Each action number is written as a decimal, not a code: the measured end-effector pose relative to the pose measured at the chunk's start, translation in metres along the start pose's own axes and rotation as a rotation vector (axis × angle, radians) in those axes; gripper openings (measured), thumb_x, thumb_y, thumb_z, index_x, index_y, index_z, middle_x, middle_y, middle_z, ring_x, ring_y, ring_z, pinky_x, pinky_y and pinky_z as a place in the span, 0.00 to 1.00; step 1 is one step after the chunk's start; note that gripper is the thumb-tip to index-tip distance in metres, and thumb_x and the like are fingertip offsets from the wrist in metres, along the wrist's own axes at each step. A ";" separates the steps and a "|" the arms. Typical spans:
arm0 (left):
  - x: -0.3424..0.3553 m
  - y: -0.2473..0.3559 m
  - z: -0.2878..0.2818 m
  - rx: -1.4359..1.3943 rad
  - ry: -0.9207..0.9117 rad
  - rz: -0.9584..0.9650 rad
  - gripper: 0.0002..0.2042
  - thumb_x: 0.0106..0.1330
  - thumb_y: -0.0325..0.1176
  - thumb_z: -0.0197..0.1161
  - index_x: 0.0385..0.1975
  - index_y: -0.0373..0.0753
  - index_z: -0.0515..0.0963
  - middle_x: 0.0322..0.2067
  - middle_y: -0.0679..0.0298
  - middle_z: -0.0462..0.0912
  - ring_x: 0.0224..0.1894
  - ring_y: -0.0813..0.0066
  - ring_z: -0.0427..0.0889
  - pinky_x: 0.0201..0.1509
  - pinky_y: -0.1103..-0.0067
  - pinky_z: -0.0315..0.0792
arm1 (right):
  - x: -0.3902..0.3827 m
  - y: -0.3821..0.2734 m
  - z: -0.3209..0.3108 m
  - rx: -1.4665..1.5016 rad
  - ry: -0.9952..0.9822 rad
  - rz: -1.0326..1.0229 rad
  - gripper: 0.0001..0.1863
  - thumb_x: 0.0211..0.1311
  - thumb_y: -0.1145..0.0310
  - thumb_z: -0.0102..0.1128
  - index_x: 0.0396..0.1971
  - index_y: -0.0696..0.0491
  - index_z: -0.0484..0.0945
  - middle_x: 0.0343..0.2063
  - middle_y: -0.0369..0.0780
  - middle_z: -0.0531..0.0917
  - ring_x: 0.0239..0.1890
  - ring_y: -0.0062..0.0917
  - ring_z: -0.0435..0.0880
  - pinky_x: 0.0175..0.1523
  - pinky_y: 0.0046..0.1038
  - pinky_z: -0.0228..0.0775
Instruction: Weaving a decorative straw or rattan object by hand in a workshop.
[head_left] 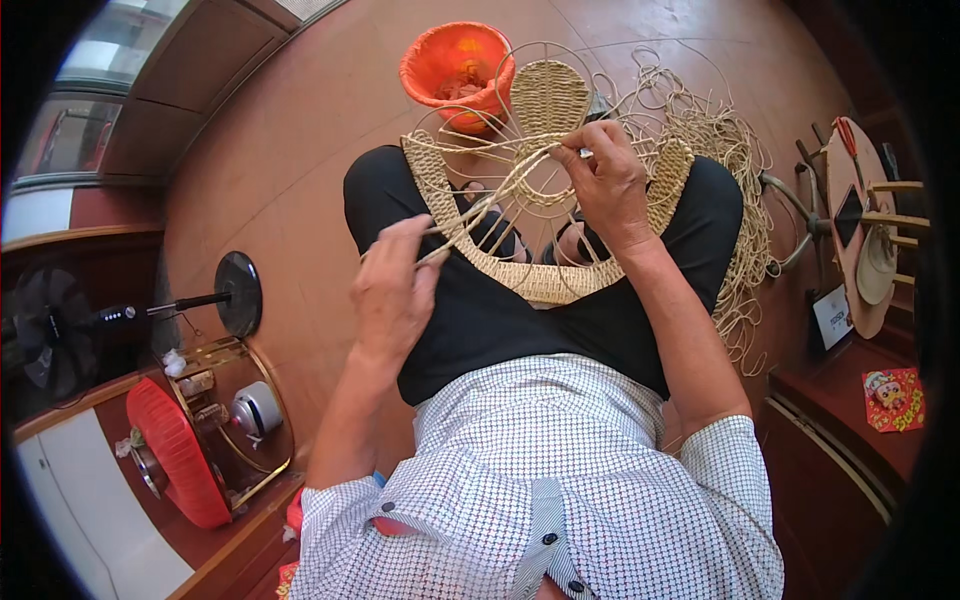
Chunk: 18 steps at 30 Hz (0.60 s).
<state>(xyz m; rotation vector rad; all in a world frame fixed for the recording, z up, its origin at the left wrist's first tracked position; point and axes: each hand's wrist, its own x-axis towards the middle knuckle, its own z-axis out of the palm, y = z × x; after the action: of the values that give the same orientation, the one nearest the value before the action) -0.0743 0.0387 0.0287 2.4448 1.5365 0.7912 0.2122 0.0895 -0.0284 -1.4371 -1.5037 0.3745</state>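
Across my thighs rests a curved wire frame with a woven straw-coloured cord band [555,284] along its near edge. Bare wires fan out from the band toward a small wire ring, and a round woven panel [549,97] shows beyond. Several strands of twisted straw cord [503,192] stretch slantwise above the frame between my hands. My right hand [610,186] pinches the cord over the far right part of the frame. Lower, over my left thigh, my left hand [393,288] is closed on the other end of the strands; its palm side is hidden.
Beyond my left knee stands an orange-lined bucket [458,75] with scraps inside. Loose cord [725,190] lies heaped on the floor beyond and beside my right leg. At the left are a black fan [60,325] and a red round stool [180,450] on its side; furniture lines the right.
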 end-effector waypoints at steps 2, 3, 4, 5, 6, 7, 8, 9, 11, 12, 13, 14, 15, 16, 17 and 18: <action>0.010 0.007 0.011 -0.009 -0.052 -0.017 0.10 0.70 0.28 0.70 0.49 0.37 0.83 0.40 0.56 0.86 0.38 0.59 0.86 0.42 0.69 0.78 | 0.000 -0.001 0.000 0.020 -0.001 0.019 0.08 0.65 0.69 0.74 0.37 0.54 0.82 0.37 0.41 0.81 0.33 0.36 0.84 0.39 0.36 0.77; 0.012 0.008 0.012 -0.007 -0.150 -0.052 0.07 0.70 0.28 0.69 0.45 0.37 0.84 0.38 0.54 0.86 0.38 0.55 0.86 0.42 0.68 0.78 | 0.000 -0.002 -0.001 0.020 -0.001 0.017 0.08 0.65 0.69 0.74 0.37 0.54 0.82 0.37 0.41 0.81 0.33 0.36 0.84 0.39 0.36 0.77; 0.011 0.004 0.009 -0.007 -0.117 -0.024 0.07 0.70 0.28 0.69 0.45 0.37 0.84 0.38 0.54 0.86 0.38 0.55 0.86 0.42 0.68 0.78 | 0.000 -0.002 -0.001 0.005 -0.006 0.021 0.09 0.65 0.69 0.74 0.38 0.54 0.82 0.38 0.41 0.81 0.34 0.36 0.84 0.39 0.36 0.77; 0.007 -0.004 0.003 -0.055 -0.079 -0.022 0.05 0.71 0.28 0.69 0.42 0.37 0.84 0.35 0.55 0.86 0.37 0.56 0.86 0.42 0.68 0.78 | 0.000 -0.002 -0.001 -0.009 -0.005 0.032 0.09 0.66 0.69 0.73 0.39 0.54 0.81 0.38 0.41 0.81 0.34 0.36 0.84 0.39 0.37 0.77; -0.001 -0.015 -0.004 -0.109 -0.070 -0.034 0.03 0.71 0.28 0.69 0.39 0.37 0.84 0.33 0.55 0.86 0.36 0.56 0.86 0.41 0.68 0.77 | -0.001 -0.002 -0.002 -0.006 0.008 0.048 0.09 0.66 0.69 0.73 0.39 0.54 0.81 0.38 0.41 0.81 0.34 0.36 0.84 0.39 0.37 0.77; -0.010 -0.034 -0.018 -0.041 -0.064 -0.038 0.04 0.70 0.28 0.69 0.41 0.36 0.84 0.33 0.53 0.85 0.37 0.56 0.87 0.41 0.69 0.77 | -0.001 -0.001 -0.002 -0.013 0.014 0.027 0.10 0.66 0.69 0.73 0.41 0.54 0.80 0.38 0.41 0.81 0.35 0.37 0.84 0.40 0.37 0.77; -0.022 -0.058 -0.036 0.031 -0.052 -0.112 0.05 0.71 0.28 0.68 0.42 0.36 0.83 0.34 0.52 0.85 0.37 0.55 0.87 0.41 0.68 0.78 | -0.001 0.000 -0.002 -0.013 0.017 0.012 0.11 0.66 0.69 0.73 0.42 0.53 0.79 0.38 0.41 0.81 0.35 0.37 0.85 0.40 0.37 0.77; -0.036 -0.086 -0.055 0.103 -0.037 -0.186 0.05 0.72 0.29 0.67 0.42 0.36 0.83 0.35 0.52 0.86 0.38 0.54 0.87 0.42 0.68 0.78 | 0.000 0.002 -0.001 0.016 0.029 -0.002 0.12 0.66 0.69 0.72 0.43 0.52 0.77 0.39 0.41 0.81 0.38 0.40 0.85 0.41 0.38 0.78; -0.072 -0.155 -0.103 0.298 0.007 -0.263 0.04 0.71 0.30 0.66 0.39 0.38 0.83 0.37 0.53 0.87 0.42 0.51 0.87 0.45 0.64 0.78 | 0.000 0.004 -0.001 0.020 0.042 -0.007 0.11 0.66 0.69 0.72 0.43 0.52 0.77 0.39 0.41 0.81 0.39 0.41 0.85 0.42 0.39 0.78; -0.096 -0.193 -0.134 0.455 -0.016 -0.349 0.06 0.72 0.33 0.66 0.42 0.40 0.84 0.39 0.51 0.88 0.43 0.48 0.88 0.46 0.62 0.78 | 0.000 0.005 -0.001 0.019 0.035 -0.027 0.11 0.66 0.70 0.71 0.43 0.51 0.77 0.39 0.41 0.81 0.40 0.41 0.85 0.42 0.39 0.78; -0.122 -0.233 -0.171 0.549 -0.053 -0.518 0.07 0.71 0.35 0.67 0.43 0.41 0.84 0.39 0.50 0.88 0.44 0.46 0.88 0.47 0.61 0.78 | -0.002 0.004 -0.002 0.013 0.013 0.012 0.10 0.67 0.70 0.70 0.42 0.50 0.77 0.39 0.41 0.81 0.40 0.42 0.86 0.43 0.40 0.79; -0.155 -0.269 -0.212 0.796 -0.172 -0.685 0.09 0.71 0.36 0.67 0.45 0.42 0.85 0.41 0.50 0.89 0.46 0.44 0.87 0.50 0.60 0.78 | -0.003 0.004 -0.001 0.010 0.031 0.013 0.10 0.67 0.70 0.70 0.42 0.50 0.77 0.39 0.41 0.81 0.40 0.42 0.86 0.43 0.40 0.79; -0.190 -0.305 -0.251 0.797 -0.129 -0.830 0.15 0.67 0.42 0.71 0.49 0.44 0.87 0.43 0.50 0.90 0.47 0.43 0.87 0.51 0.59 0.78 | -0.003 0.003 -0.001 0.026 0.023 0.020 0.09 0.67 0.70 0.70 0.42 0.50 0.77 0.39 0.41 0.82 0.40 0.42 0.87 0.43 0.40 0.79; -0.227 -0.335 -0.293 0.790 -0.065 -0.910 0.19 0.65 0.46 0.71 0.52 0.45 0.88 0.43 0.50 0.91 0.46 0.43 0.88 0.51 0.56 0.79 | -0.003 0.003 -0.002 0.047 0.010 0.028 0.09 0.68 0.70 0.69 0.42 0.50 0.77 0.39 0.41 0.82 0.40 0.42 0.87 0.43 0.40 0.80; -0.260 -0.365 -0.323 0.996 -0.015 -1.215 0.20 0.65 0.48 0.71 0.51 0.44 0.90 0.41 0.49 0.91 0.44 0.43 0.89 0.49 0.55 0.79 | -0.003 0.003 -0.002 0.038 0.020 0.032 0.09 0.68 0.70 0.69 0.42 0.50 0.77 0.39 0.41 0.82 0.40 0.42 0.87 0.43 0.40 0.80; -0.286 -0.389 -0.352 0.960 -0.026 -1.491 0.19 0.65 0.46 0.69 0.51 0.43 0.90 0.40 0.49 0.92 0.42 0.44 0.90 0.47 0.54 0.80 | -0.003 0.002 -0.002 0.041 0.018 0.021 0.08 0.68 0.70 0.68 0.42 0.49 0.78 0.39 0.41 0.82 0.40 0.41 0.88 0.43 0.40 0.80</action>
<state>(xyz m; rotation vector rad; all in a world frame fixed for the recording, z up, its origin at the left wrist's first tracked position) -0.6579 -0.0826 0.0751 0.7312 3.2778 -0.3586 0.2143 0.0871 -0.0306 -1.4217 -1.4597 0.4017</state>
